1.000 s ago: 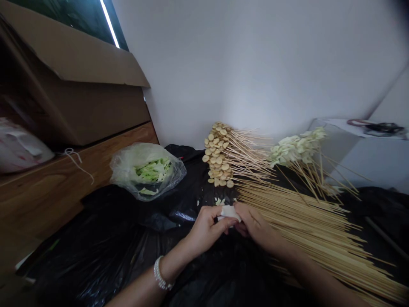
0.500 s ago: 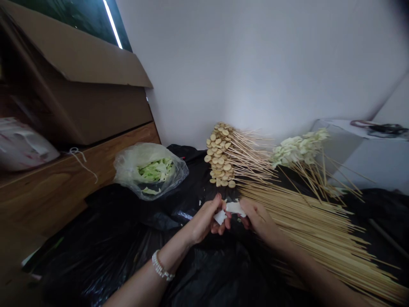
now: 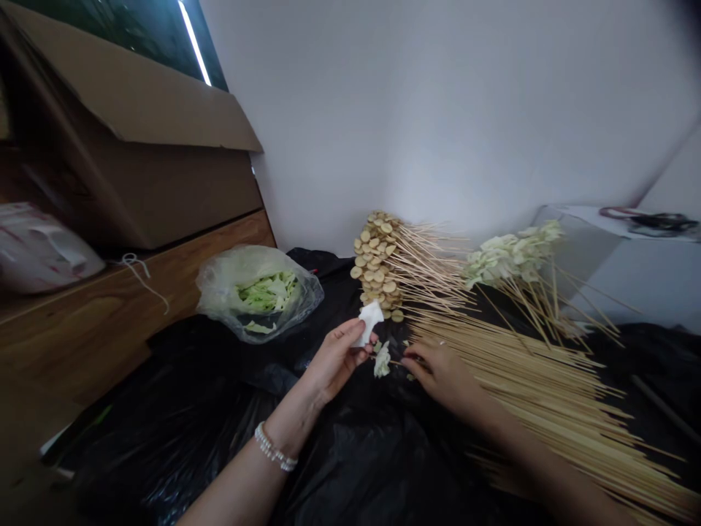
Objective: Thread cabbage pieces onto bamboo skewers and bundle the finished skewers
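My left hand (image 3: 338, 359) pinches a folded white piece that looks like tissue (image 3: 369, 323) between thumb and fingers. Close to its fingertips is a pale cabbage piece (image 3: 382, 360) threaded on a thin skewer (image 3: 396, 361). The fingers of my right hand (image 3: 441, 371) are closed on that skewer just to the right of the cabbage. Most of the skewer is hidden by the right hand. Many bare skewers (image 3: 526, 387) lie side by side under and beyond my right forearm.
A clear plastic bag (image 3: 219, 281) of cut cabbage lies at the left. Skewers with round beige slices (image 3: 377, 259) are stacked by the wall, and cabbage skewers (image 3: 509, 256) lie to their right. Black plastic sheeting (image 3: 350, 453) covers the surface. A cardboard box (image 3: 180, 190) stands at left.
My hands have moved apart. The left has lifted the white piece up and away from the right, and the cabbage on its skewer now shows between them.
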{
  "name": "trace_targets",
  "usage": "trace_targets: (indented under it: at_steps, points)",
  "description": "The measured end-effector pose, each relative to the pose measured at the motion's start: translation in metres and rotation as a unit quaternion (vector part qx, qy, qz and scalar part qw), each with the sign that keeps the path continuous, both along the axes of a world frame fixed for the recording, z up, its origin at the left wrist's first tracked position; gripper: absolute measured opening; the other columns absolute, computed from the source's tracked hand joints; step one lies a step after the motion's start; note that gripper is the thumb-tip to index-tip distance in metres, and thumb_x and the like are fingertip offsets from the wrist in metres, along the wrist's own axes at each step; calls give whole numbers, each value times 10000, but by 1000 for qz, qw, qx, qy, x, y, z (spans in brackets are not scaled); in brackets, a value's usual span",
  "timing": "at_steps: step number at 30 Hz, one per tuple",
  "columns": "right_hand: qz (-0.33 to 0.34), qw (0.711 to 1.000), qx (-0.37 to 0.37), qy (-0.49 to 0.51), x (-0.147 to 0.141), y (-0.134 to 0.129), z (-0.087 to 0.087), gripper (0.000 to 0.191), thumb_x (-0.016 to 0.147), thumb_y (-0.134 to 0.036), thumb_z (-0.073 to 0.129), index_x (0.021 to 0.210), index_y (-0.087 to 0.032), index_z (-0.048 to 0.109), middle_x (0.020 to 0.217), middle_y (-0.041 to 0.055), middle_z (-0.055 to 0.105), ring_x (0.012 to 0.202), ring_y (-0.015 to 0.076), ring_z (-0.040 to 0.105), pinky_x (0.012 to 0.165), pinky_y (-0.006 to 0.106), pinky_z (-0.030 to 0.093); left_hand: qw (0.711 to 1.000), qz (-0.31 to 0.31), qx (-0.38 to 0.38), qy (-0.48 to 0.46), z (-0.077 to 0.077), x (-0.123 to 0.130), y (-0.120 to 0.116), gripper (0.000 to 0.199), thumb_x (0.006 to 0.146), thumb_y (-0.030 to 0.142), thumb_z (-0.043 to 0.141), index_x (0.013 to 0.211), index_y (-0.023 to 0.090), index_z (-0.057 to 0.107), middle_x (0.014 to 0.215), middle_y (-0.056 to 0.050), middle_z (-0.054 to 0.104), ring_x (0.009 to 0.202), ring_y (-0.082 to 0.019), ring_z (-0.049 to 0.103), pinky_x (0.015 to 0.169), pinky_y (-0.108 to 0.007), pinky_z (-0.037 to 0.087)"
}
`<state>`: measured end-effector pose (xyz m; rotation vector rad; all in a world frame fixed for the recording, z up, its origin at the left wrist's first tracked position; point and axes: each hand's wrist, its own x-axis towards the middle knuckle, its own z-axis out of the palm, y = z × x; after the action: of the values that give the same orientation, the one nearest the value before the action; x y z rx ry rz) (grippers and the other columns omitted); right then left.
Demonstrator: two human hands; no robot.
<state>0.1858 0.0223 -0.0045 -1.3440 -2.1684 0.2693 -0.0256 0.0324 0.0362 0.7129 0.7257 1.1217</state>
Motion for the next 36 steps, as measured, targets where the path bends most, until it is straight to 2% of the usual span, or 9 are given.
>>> trace_targets:
  at_steps: [3, 6, 12, 15, 19, 26, 28, 33, 36]
  points:
    - [4, 996, 10, -91, 0, 1, -10, 150, 883, -238, 557, 835, -188, 690, 886, 73, 644, 849, 206, 584, 768, 321, 444, 998, 13, -35, -54, -4, -3, 5, 149, 767, 185, 732, 844, 136, 614, 758, -60, 685, 618, -94, 630, 551, -146, 487]
    - [9, 993, 24, -112, 1, 2, -11, 219, 913, -217, 512, 782, -191, 686, 841, 62, 640, 829, 195, 586, 763, 311, 445, 994, 20, -64, -84, -5, -6, 9, 117, 797, 148, 692, 880, 148, 609, 822, -79, 696, 681, -117, 661, 592, -172, 520]
    - [-45, 996, 59, -40, 5, 0, -6, 271, 964, -297, 426, 904, -206, 675, 852, 52, 669, 788, 194, 615, 727, 307, 454, 988, 94, -69, -101, -6, -13, 17, 91, 823, 104, 644, 892, 155, 613, 923, -93, 698, 720, -122, 667, 590, -182, 525]
    - [-41, 996, 83, 4, 5, -1, -7, 291, 974, -321, 404, 963, -210, 673, 910, 55, 690, 813, 187, 637, 749, 297, 461, 986, 121, -71, -89, -9, -14, 19, 106, 795, 78, 667, 868, 143, 627, 905, -82, 697, 711, -116, 661, 579, -179, 517]
    - [-36, 994, 104, 12, 2, -4, -6, 303, 978, -318, 393, 1000, -213, 677, 925, 54, 709, 819, 185, 653, 746, 287, 466, 990, 107, -65, -70, -13, -10, 17, 135, 746, 64, 716, 844, 133, 654, 854, -64, 696, 688, -103, 646, 573, -169, 503]
    - [-61, 992, 112, 12, 1, -5, -6, 298, 972, -321, 409, 990, -221, 689, 926, 51, 721, 824, 185, 666, 762, 285, 474, 997, 62, -24, -25, -14, -2, 9, 329, 647, 102, 815, 957, 151, 718, 870, -49, 695, 721, -93, 629, 618, -169, 493]
    - [-62, 992, 113, 10, 2, -4, -7, 299, 970, -313, 411, 986, -218, 694, 926, 57, 722, 833, 186, 668, 767, 282, 476, 998, 61, -15, -14, -14, -1, 9, 360, 624, 127, 838, 964, 157, 726, 870, -46, 693, 736, -96, 625, 631, -170, 490]
    - [-65, 992, 112, 5, 1, -5, -6, 297, 968, -310, 414, 984, -221, 698, 923, 54, 723, 831, 182, 669, 762, 276, 474, 997, 79, -7, 5, -16, -3, 11, 335, 682, 347, 809, 956, 168, 736, 865, -43, 687, 738, -104, 619, 597, -175, 473]
    - [-60, 992, 115, 4, -1, -7, -5, 300, 970, -304, 408, 987, -219, 696, 916, 48, 725, 807, 178, 670, 728, 273, 474, 996, 89, -16, 17, -18, -4, 12, 362, 644, 323, 837, 947, 152, 739, 820, -26, 683, 678, -81, 597, 569, -163, 450]
